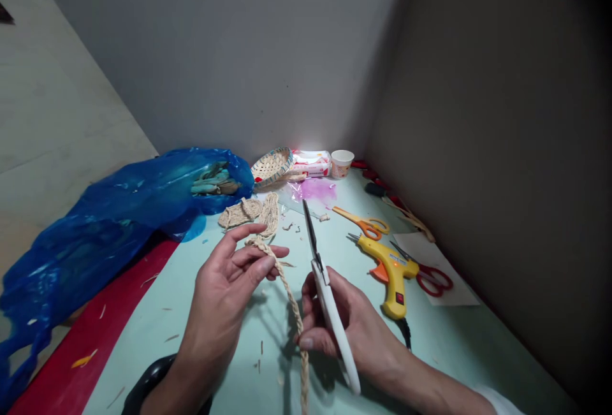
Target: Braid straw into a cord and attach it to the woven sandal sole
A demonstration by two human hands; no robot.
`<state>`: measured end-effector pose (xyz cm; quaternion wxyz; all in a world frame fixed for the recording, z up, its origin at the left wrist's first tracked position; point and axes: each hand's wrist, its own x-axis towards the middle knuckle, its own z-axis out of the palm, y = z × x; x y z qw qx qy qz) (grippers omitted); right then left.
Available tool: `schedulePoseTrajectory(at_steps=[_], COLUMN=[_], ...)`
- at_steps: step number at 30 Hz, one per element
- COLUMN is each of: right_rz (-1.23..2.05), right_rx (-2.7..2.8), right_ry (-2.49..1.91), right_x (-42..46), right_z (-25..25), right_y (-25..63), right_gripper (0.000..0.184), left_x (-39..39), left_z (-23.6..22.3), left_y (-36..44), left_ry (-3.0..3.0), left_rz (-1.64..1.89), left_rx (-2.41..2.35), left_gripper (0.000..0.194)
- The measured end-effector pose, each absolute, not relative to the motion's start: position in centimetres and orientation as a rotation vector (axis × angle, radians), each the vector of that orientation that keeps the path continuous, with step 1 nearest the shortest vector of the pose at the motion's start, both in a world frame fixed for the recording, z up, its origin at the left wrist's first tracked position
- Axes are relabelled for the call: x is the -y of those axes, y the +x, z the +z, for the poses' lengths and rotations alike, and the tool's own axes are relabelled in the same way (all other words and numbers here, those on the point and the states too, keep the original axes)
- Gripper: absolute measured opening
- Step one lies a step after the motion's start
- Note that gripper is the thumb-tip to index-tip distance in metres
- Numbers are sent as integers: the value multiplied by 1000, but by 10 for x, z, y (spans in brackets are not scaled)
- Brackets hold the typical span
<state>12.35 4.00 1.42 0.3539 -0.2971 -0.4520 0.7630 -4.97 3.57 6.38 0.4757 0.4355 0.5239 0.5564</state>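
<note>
Braid (291, 300) ran down to 6 o'clock, its lower end cut off by the view's edge. The left hand (234, 275) pinched it near the top, fingers partly hiding the strands; the right hand (342, 316) gripped white-handled scissors (336, 322), thumb against the braid. A glue gun (396, 266) lay at 4 o'clock, open tabletop (454, 357) at 5. At 9, a blue bag (129, 195) partly hid its contents.

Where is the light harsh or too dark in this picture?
Head view: glare washes over the packet by the back wall; head view: the right wall sinks into shadow; head view: glints streak the blue bag, and shadows fall below the hands.
</note>
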Motion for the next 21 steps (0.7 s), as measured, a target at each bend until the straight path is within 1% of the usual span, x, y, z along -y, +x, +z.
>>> schedulePoseTrajectory(at_steps=[4, 9, 11, 17, 21], right_rz=[1858, 1307, 1196, 1285, 1239], right_rx=[1322, 1856, 1971, 2046, 2094], right_ry=[-829, -1008, -1002, -961, -918], right_x=[-45, -56, -59, -58, -53], right_z=[11, 19, 25, 24, 19], right_y=[128, 145, 152, 157, 152], right_gripper=[47, 37, 37, 45, 52], left_x=[-36, -37, -38, -38, -39], left_z=[64, 66, 66, 70, 71], left_y=[-48, -50, -51, -50, -50], left_ry=[1001, 907, 885, 834, 825], left_rz=[1339, 1377, 1401, 1458, 1513], left_rx=[-1228, -1144, -1117, -1087, -1045], left_gripper=[37, 37, 35, 28, 29])
